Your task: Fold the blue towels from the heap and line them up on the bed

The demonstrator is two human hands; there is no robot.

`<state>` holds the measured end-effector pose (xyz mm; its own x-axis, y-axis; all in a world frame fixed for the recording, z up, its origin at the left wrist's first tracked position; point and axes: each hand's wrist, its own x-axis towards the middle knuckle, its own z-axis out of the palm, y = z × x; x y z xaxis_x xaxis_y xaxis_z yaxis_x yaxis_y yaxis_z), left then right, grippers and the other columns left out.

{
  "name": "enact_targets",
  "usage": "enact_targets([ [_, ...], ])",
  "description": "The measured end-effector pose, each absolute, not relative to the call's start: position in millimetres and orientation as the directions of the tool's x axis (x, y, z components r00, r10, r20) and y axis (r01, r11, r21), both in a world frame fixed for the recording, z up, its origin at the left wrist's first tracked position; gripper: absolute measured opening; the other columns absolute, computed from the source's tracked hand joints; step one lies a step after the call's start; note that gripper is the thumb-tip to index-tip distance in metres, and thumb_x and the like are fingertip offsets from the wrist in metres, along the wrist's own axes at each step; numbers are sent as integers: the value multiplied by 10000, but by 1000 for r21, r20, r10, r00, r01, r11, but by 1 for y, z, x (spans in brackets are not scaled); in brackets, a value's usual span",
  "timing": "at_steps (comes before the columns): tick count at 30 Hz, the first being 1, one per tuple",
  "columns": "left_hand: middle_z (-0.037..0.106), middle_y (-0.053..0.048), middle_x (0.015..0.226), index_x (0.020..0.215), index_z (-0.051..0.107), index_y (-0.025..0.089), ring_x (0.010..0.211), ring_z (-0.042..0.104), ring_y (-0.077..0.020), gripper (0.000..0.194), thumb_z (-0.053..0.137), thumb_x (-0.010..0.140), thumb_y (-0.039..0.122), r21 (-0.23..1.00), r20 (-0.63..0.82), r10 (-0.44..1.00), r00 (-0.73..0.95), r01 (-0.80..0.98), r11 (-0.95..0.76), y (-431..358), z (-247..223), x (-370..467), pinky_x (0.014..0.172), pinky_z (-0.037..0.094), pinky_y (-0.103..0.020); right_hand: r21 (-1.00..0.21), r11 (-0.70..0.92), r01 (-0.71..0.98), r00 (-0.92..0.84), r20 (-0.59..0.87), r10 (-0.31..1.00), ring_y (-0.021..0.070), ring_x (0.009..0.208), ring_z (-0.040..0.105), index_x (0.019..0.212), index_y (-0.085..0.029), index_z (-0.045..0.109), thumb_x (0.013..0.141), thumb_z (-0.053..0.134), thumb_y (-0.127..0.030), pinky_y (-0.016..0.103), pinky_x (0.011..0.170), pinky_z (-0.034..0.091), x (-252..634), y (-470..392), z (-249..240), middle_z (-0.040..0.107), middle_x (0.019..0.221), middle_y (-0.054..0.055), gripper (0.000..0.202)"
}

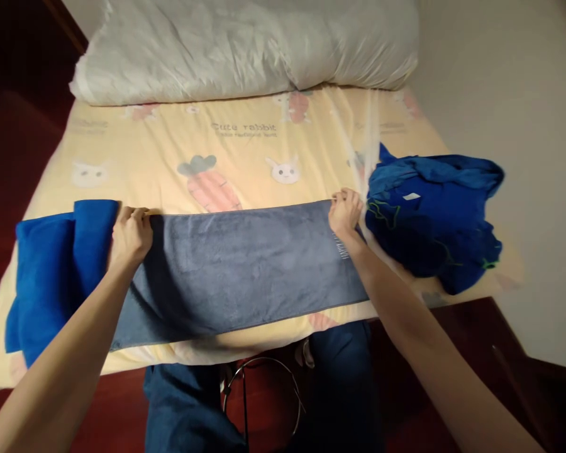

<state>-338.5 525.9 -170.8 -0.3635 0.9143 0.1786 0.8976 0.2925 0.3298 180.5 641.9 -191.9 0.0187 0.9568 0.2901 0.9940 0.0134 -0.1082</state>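
A grey towel [259, 264] lies spread lengthwise along the near side of the bed, its long side running left to right. My left hand [133, 236] is closed on its far left corner, fingers curled over the edge. At the far right corner, my right hand [345, 211] pinches the edge, close to some small pale lettering on the cloth. Folded blue cloth [47, 270] lies just left of my left hand. To the right of my right hand sits a crumpled blue garment [434, 214] with green line patterns and a white tag.
The bed has a yellow sheet [245, 170] printed with rabbits and carrots. A rolled pale quilt or bedding [245, 50] lies across its far end. A wall [523, 94] rises on the right. My legs and a thin metal hoop [264, 360] show below the near edge.
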Motion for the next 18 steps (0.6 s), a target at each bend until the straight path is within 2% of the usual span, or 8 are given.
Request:
enact_targets([
  [2, 417, -120, 1503, 1370, 510, 29, 1271, 474, -198, 501, 462, 991, 353, 321, 244, 914, -326, 916, 241, 516, -174, -326, 1140, 361, -387, -95, 126, 987, -90, 318, 944, 321, 1369, 373, 1337, -127, 580, 1011, 363, -251, 519, 1126, 276, 165, 622, -189, 468, 1488, 189, 411],
  [4, 308, -160, 1587, 1451, 428, 33, 1409, 366, -268, 594, 486, 979, 389, 287, 255, 927, -276, 937, 200, 505, -181, -315, 1186, 293, -456, -96, 249, 964, -219, 247, 944, 305, 1445, 309, 1443, -146, 497, 1031, 342, -324, 525, 1187, 205, 152, 603, -192, 399, 1566, 156, 475],
  [6, 259, -205, 1618, 1505, 354, 30, 1484, 254, -347, 674, 450, 989, 454, 248, 201, 948, -246, 949, 193, 496, -191, -310, 1203, 212, -550, -131, 276, 952, -258, 141, 956, 296, 1494, 248, 1507, -159, 430, 1041, 313, -412, 527, 1217, 163, 147, 590, -200, 347, 1610, 127, 543],
  [8, 240, -247, 1620, 1528, 312, 19, 1504, 197, -395, 731, 406, 993, 507, 204, 153, 954, -257, 953, 224, 491, -201, -312, 1196, 177, -598, -166, 188, 968, -180, 61, 982, 305, 1524, 193, 1552, -150, 361, 1039, 288, -486, 539, 1228, 142, 153, 589, -208, 288, 1642, 122, 618],
  [12, 248, -261, 1614, 1534, 318, 32, 1505, 180, -418, 813, 415, 960, 600, 145, 158, 940, -303, 949, 281, 498, -214, -331, 1186, 193, -601, -181, -32, 983, 32, 0, 999, 292, 1548, 136, 1587, -101, 265, 1034, 232, -544, 527, 1241, 106, 186, 610, -220, 191, 1670, 147, 709],
  [15, 238, -268, 1615, 1528, 321, 18, 1505, 187, -410, 827, 438, 953, 601, 142, 177, 927, -330, 941, 308, 509, -217, -342, 1183, 197, -598, -176, -61, 982, 62, -4, 998, 244, 1556, 117, 1592, -83, 234, 1038, 185, -532, 496, 1252, 76, 207, 631, -223, 177, 1672, 148, 715],
  [18, 238, -288, 1606, 1507, 330, -25, 1502, 196, -408, 799, 445, 967, 553, 134, 200, 923, -329, 942, 307, 512, -213, -337, 1182, 179, -612, -172, -73, 982, 73, -5, 997, 259, 1554, 123, 1590, -60, 226, 1039, 177, -508, 527, 1247, 56, 206, 639, -217, 189, 1665, 165, 711],
])
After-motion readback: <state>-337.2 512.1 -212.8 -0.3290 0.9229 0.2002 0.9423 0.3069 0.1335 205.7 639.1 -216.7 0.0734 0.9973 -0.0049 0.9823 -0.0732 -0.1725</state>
